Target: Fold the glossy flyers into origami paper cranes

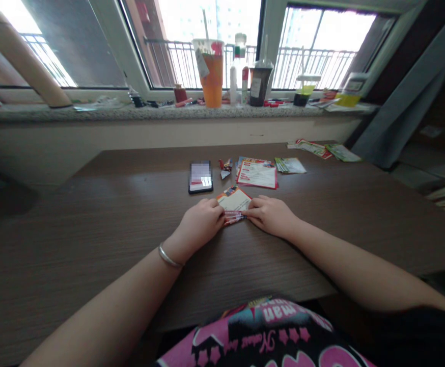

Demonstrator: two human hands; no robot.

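Note:
A small printed paper flyer [234,202] lies on the brown wooden table [92,234], its near edge folded up. My left hand [201,224] is curled with its fingertips pinching the paper's near left edge. From the other side, my right hand [270,215] presses and pinches the near right edge. A silver bangle [168,257] circles my left wrist.
A phone [200,177] lies just beyond the paper, with a small folded paper piece [225,167] and a stack of flyers [257,174] to its right. More leaflets [314,148] lie far right. Cups and bottles [212,71] line the windowsill.

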